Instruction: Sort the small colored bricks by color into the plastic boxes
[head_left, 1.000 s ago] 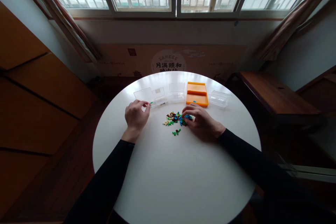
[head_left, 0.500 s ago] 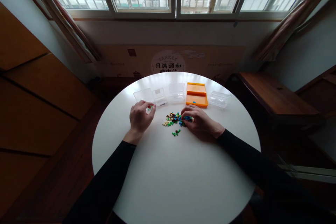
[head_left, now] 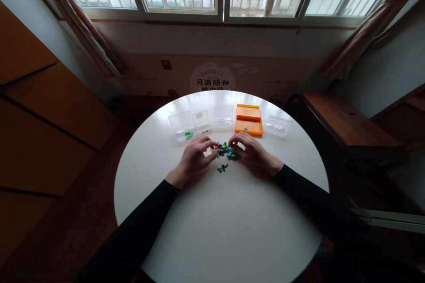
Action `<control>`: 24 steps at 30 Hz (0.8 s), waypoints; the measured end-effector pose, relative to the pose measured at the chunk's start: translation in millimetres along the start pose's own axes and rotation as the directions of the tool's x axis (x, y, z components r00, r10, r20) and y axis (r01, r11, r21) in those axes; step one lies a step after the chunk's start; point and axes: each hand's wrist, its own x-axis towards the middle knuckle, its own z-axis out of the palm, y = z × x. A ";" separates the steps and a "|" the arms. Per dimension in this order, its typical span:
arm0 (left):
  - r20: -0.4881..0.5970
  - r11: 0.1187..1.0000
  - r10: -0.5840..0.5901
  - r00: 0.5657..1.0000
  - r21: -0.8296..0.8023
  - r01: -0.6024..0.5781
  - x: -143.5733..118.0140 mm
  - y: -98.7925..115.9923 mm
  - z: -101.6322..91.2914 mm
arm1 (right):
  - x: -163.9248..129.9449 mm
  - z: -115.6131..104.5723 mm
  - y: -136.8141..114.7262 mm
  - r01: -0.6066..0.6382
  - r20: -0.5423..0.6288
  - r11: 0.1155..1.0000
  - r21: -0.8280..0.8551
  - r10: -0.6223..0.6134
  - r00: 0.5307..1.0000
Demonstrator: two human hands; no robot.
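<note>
A pile of small toy building bricks in blue, green, brown and other colours lies on the white round table. My left hand reaches in from the left, thumb and index finger apart at the pile's edge, nothing visible between them. At the right side of the pile, my right hand has its fingers curled down among the bricks; whatever its fingertips hold is too small to make out. Several green and dark pieces lie apart, just in front of the pile.
Behind my hands stand a clear lidded box with green bricks inside, a smaller clear box, another clear box, an orange open case with a blue piece, and a clear box at the right.
My left hand has moved right, from over the leftmost clear box to the pile, uncovering green bricks in that box. My right hand has stayed at the pile, its fingers shifting slightly.
</note>
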 end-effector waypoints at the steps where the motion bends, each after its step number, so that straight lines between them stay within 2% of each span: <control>1: 0.002 1.000 -0.009 1.000 -0.018 0.009 -0.2 1.2 1.5 | 0.1 0.0 -0.2 0.002 -0.002 1.000 0.003 -0.002 1.000; 7: 0.015 0.995 -0.050 0.999 -0.081 0.051 -1.7 7.7 11.3 | -0.6 3.4 -2.6 0.035 0.001 0.999 0.026 -0.035 0.999; 17: 0.026 0.990 -0.084 0.996 -0.107 0.086 -2.2 7.6 16.7 | 1.4 4.2 -7.8 0.025 -0.002 0.999 0.023 -0.025 1.000; 21: 0.028 0.985 -0.117 0.993 -0.127 0.120 -1.0 10.8 14.5 | 0.3 4.9 -7.2 0.035 -0.002 0.999 0.010 -0.035 0.999; 24: -0.017 0.984 -0.169 0.986 -0.052 0.168 0.4 8.6 7.5 | -1.4 5.3 -5.5 0.034 -0.028 0.999 -0.012 -0.035 0.999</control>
